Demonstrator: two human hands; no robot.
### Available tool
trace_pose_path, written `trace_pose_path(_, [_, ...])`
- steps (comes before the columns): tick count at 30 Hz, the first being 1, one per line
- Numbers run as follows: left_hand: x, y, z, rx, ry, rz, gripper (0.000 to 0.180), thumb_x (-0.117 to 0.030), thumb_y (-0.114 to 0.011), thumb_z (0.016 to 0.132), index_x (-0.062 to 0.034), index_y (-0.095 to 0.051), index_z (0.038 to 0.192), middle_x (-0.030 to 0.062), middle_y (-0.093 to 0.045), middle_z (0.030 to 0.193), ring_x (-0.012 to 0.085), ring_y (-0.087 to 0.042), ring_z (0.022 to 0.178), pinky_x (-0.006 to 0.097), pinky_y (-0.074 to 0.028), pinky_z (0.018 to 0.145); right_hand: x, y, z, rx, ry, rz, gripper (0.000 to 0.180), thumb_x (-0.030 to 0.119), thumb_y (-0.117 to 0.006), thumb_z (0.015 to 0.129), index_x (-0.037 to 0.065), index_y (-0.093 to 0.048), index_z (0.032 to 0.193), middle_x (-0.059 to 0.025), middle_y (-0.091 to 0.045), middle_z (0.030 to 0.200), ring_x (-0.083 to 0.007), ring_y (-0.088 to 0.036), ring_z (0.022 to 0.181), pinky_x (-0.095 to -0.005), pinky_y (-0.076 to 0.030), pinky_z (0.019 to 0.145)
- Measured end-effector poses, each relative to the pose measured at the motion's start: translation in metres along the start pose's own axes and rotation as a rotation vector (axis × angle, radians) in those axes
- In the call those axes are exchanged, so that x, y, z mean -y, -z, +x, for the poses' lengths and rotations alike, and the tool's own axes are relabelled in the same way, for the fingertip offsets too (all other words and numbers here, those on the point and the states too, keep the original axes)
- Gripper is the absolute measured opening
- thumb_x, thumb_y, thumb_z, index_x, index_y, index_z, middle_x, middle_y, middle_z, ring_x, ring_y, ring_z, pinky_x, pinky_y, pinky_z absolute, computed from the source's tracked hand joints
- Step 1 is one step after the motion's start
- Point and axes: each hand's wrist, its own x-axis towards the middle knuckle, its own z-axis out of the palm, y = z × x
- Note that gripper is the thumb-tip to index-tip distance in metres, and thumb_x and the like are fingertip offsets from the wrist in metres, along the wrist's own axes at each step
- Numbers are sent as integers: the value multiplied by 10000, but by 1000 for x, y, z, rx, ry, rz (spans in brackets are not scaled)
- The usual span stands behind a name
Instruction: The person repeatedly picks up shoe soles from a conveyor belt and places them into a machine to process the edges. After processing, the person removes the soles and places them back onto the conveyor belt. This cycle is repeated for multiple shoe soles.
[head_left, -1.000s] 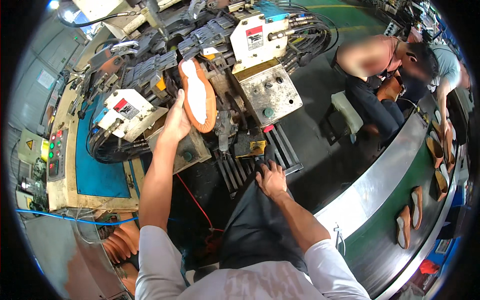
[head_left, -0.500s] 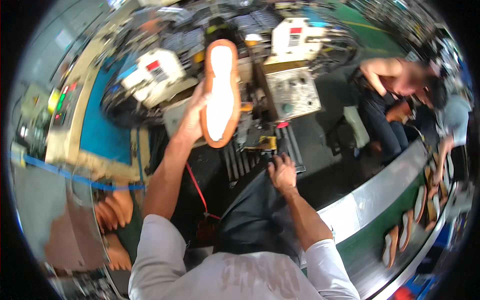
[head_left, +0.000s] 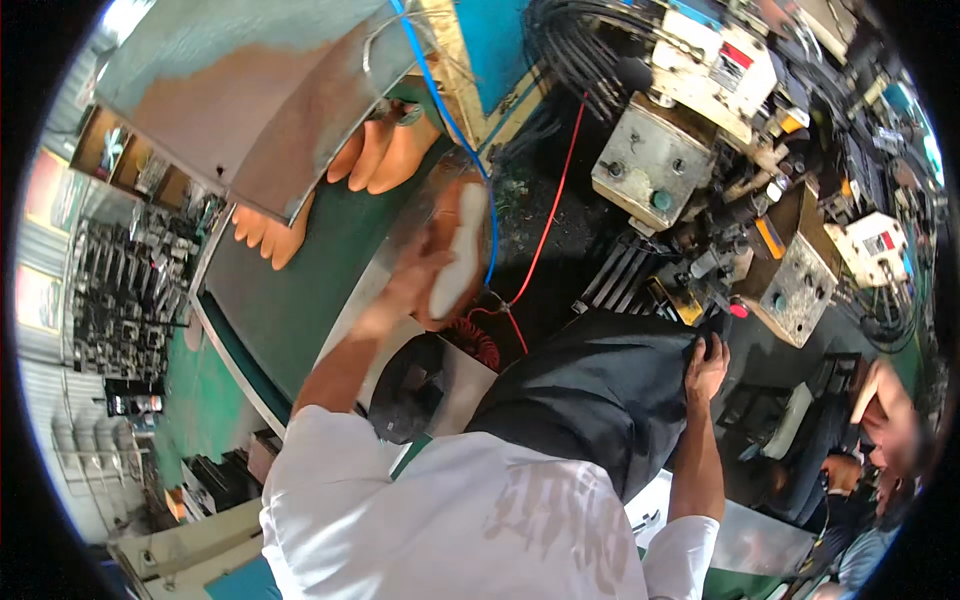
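Note:
My left hand (head_left: 412, 282) is closed round an orange-brown shoe upper (head_left: 440, 225), slightly blurred, whose white underside (head_left: 462, 250) faces right. It hangs over the near edge of a green conveyor belt (head_left: 335, 260), beside a blue hose. Down at the right, my right hand (head_left: 706, 370) lies on the black apron (head_left: 570, 390) near my knee. Its fingers are stretched out and slightly apart, with nothing seen in them. Several orange shoe forms (head_left: 385, 155) stand on the belt beneath a sheet-metal cover (head_left: 270, 110).
A blue hose (head_left: 480, 165) and a red hose (head_left: 558, 215) cross in front of me. Machinery with a metal control box (head_left: 650, 160) fills the upper right. A dark round object (head_left: 410, 385) sits by my left forearm. Another person (head_left: 885, 410) sits at the far right.
My view has swung left. The shoe upper has gone from in front of the machine to the left, over the belt's edge. My right hand stays low by my knee.

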Motion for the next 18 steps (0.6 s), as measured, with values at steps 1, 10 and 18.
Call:
trace_pose_path(1, [-1,38,1,-115,74,261,834,-165,-807,905,31,-393,1602,184,-621,1426,275,-609,1295,410,-513,1097,-3,-2,2,6,7,-11,534,433,-609,1084,68,-657,1471,-315,-517,1579,-498,-515,1436,-531,-426,1200])
trace_pose_path(10, [137,249,-32,-418,415,1604,1060,-162,-764,910,-353,-150,1753,422,-196,1678,561,-440,1466,583,-482,1156,-23,-3,0,40,138,-94,578,418,-644,1078,31,-615,1506,-331,-534,1536,-484,-503,1443,-517,-410,1217])
trace_pose_path(18, [122,330,28,-435,433,1613,812,-49,-543,1041,-446,-300,1706,324,-146,1754,494,-447,1496,560,-487,1172,-11,19,-27,121,-7,-88,560,327,-672,1071,32,-590,1540,-263,-599,1519,-427,-560,1426,-484,-432,1213])
